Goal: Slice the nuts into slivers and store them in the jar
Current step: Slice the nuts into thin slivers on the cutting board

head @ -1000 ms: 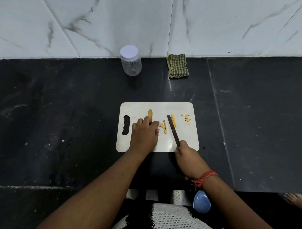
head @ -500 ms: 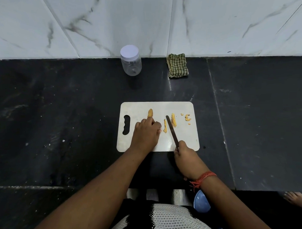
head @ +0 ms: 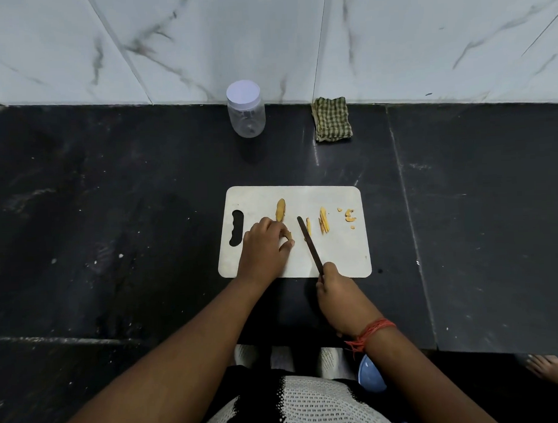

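Observation:
A white cutting board (head: pixel 336 260) lies on the black counter. My left hand (head: pixel 264 248) pinches a nut piece (head: pixel 288 233) against the board with curled fingers. A whole nut half (head: pixel 280 209) lies just beyond that hand. My right hand (head: pixel 336 291) grips the handle of a dark knife (head: pixel 309 242), whose blade angles up and left, its tip beside the pinched piece. Cut slivers (head: pixel 324 221) and one thin sliver (head: pixel 308 226) lie right of the blade, with small bits (head: pixel 349 215) near the board's right edge. The clear jar (head: pixel 245 109) with a white lid stands shut by the wall.
A folded green checked cloth (head: pixel 331 119) lies by the wall right of the jar. A blue bowl (head: pixel 370 374) shows below the counter edge at my right wrist. A bare foot (head: pixel 549 368) is on the floor at lower right.
The knife blade has shifted left, away from the slivers and toward my left hand. My left hand has drawn back slightly, exposing the nut piece at its fingertips.

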The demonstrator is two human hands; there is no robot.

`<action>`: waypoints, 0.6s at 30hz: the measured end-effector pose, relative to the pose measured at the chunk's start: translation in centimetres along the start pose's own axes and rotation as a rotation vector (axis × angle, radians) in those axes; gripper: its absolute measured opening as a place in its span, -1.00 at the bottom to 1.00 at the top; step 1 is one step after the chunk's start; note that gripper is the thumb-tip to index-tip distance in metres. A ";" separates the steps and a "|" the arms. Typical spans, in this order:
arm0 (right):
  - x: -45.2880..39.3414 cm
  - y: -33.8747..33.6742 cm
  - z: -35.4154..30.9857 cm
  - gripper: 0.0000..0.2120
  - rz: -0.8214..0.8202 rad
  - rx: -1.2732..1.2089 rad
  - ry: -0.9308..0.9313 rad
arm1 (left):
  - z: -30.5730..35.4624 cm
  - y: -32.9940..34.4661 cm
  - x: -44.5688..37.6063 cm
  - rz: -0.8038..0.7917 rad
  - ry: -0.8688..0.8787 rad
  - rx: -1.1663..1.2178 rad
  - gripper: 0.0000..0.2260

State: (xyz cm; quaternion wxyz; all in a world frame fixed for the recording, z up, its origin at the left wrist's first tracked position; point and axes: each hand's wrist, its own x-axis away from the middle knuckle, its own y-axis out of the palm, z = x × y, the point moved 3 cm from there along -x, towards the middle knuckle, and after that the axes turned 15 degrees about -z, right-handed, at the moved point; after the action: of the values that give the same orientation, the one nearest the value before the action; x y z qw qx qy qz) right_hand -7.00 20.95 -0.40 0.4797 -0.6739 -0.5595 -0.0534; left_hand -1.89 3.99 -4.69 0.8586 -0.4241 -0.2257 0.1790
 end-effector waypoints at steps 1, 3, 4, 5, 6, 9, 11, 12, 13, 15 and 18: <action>0.0 0.1 -0.1 -0.94 0.002 0.003 -0.002 | 0.0 0.0 0.0 0.005 -0.004 0.020 -0.86; -0.1 0.2 -0.1 -0.94 0.001 0.002 -0.002 | -0.1 0.1 0.0 0.008 -0.005 0.042 -0.88; -0.2 0.2 -0.1 -0.93 -0.001 0.003 -0.001 | -0.1 0.1 0.0 0.007 -0.003 0.046 -0.88; -0.2 0.2 -0.1 -0.93 -0.005 0.003 0.001 | -0.2 0.1 -0.1 0.003 -0.002 0.048 -0.88; -0.2 0.3 0.0 -0.93 -0.009 0.002 0.003 | -0.2 0.1 -0.1 -0.002 0.002 0.046 -0.87; -0.2 0.5 0.1 -0.94 -0.017 -0.007 0.013 | -0.4 0.2 -0.1 -0.014 0.022 0.046 -0.79; -0.2 0.6 0.2 -0.94 -0.018 -0.013 0.011 | -0.6 0.1 0.1 -0.018 0.029 0.074 -0.73; -0.2 0.7 0.1 -0.94 -0.019 -0.015 0.010 | -0.7 0.0 0.1 -0.019 0.033 0.088 -0.71; -0.2 0.7 0.1 -0.95 -0.019 -0.013 0.008 | -0.8 -0.1 0.1 -0.024 0.036 0.092 -0.71; -0.2 0.9 -0.1 -0.95 -0.019 -0.006 -0.001 | -0.9 -0.1 0.0 -0.030 0.047 0.070 -0.74; -0.4 1.2 -0.3 -0.93 -0.019 0.009 -0.008 | -0.7 -0.1 0.0 -0.021 0.046 0.050 -0.80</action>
State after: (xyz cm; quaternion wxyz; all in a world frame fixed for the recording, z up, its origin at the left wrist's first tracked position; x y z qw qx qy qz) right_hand -6.04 20.55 -1.18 0.4800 -0.6664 -0.5681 -0.0526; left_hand -1.50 3.49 -5.00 0.8758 -0.4040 -0.2055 0.1658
